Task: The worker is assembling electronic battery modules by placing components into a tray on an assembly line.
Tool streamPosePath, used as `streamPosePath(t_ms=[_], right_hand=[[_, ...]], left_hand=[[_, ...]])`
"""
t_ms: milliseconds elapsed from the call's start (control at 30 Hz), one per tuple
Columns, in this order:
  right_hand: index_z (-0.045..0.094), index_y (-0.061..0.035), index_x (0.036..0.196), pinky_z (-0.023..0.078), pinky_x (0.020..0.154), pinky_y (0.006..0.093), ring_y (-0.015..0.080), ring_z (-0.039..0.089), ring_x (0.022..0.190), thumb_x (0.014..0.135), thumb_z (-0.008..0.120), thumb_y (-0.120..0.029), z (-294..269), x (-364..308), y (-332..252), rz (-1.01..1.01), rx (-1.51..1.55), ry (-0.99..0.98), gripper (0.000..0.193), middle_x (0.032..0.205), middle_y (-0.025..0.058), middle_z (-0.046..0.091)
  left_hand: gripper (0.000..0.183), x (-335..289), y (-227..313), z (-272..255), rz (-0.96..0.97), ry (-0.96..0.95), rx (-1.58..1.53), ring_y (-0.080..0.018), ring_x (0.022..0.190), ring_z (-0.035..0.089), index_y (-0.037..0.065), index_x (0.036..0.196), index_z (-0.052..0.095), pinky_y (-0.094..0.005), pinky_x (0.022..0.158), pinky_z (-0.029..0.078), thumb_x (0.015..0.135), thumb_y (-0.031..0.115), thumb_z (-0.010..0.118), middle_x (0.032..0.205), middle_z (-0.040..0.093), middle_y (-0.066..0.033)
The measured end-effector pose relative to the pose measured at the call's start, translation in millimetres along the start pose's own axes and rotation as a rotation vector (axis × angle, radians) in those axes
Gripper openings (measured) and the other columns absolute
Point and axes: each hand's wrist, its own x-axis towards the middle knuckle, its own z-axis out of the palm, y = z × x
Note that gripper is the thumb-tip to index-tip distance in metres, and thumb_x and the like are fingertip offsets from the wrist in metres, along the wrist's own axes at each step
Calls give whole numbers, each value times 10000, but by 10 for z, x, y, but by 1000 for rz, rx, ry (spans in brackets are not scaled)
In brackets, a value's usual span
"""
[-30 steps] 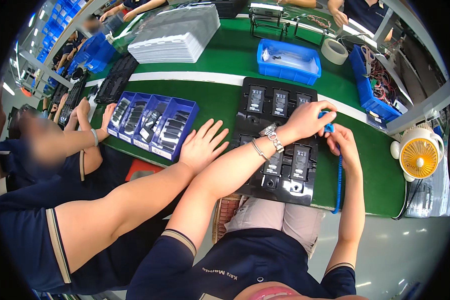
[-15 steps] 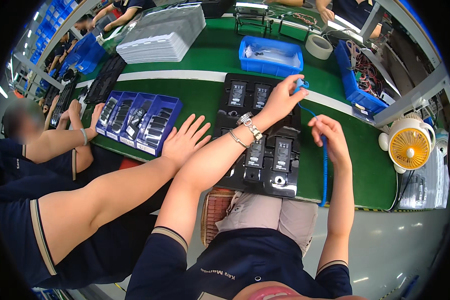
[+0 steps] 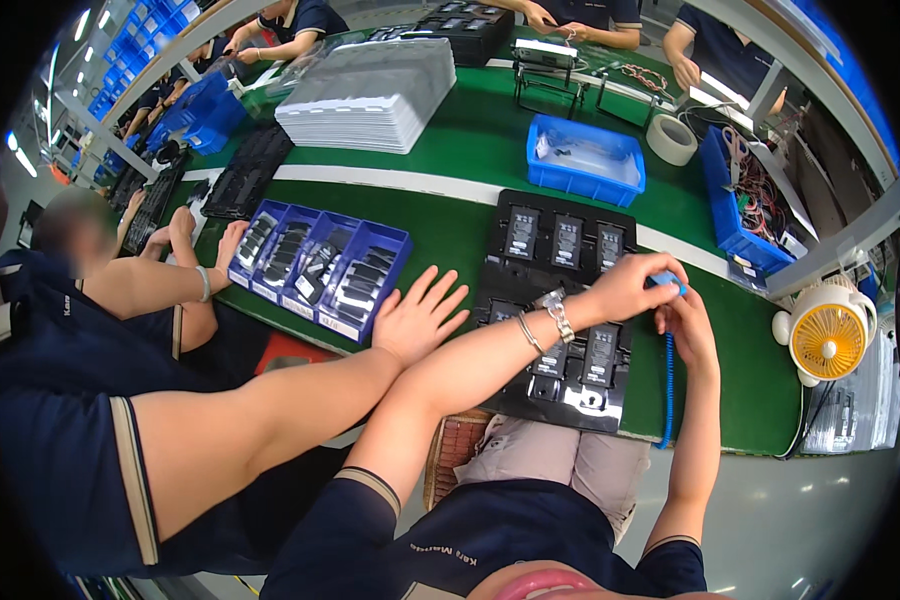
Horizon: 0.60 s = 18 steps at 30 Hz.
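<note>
As two bare hands meet over the right edge of a shiny black moulded tray (image 3: 570,410), seen in the head view with that tray as the clock's centre, the person's left hand (image 3: 625,285) pinches a small bright-blue piece (image 3: 668,281) between thumb and curled fingers, just past the tray between two and three o'clock. The right hand (image 3: 692,325) bends its fingers close beneath that piece; whether they grip it cannot be told. A coiled blue cord (image 3: 668,390) hangs at four o'clock. Flat black rectangular packs (image 3: 568,240) sit in the tray's recesses, partly behind the left forearm. At nine o'clock a co-worker's hand (image 3: 422,318) lies spread on the green tabletop (image 3: 740,390), just beside a blue four-compartment bin (image 3: 380,235) of small dark parts. An open rectangular blue bin (image 3: 585,190) stands at twelve, a pale roll of tape (image 3: 667,150) at one, a blue bin of tangled wires (image 3: 718,200) at two, and a white fan with a yellow grille (image 3: 827,338) at three.
</note>
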Motion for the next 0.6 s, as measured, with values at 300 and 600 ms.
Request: streamPosePath(t_ms=[300, 600], right_hand=[[578, -38, 989, 276, 404, 184, 38, 375, 467, 932, 544, -160, -397, 117, 29, -100, 31, 180, 140, 589, -59, 391], [568, -54, 857, 157, 367, 206, 11, 229, 407, 975, 539, -272, -449, 75, 17, -73, -99, 73, 249, 521, -92, 290]], left_hand=[[338, -45, 16, 11, -42, 14, 444, -310, 904, 629, 93, 1140, 542, -423, 784, 504, 835, 194, 644, 984, 639, -112], [228, 40, 80, -66, 71, 150, 444, -277, 1034, 569, 54, 1027, 583, -404, 948, 388, 825, 145, 636, 1000, 629, -99]])
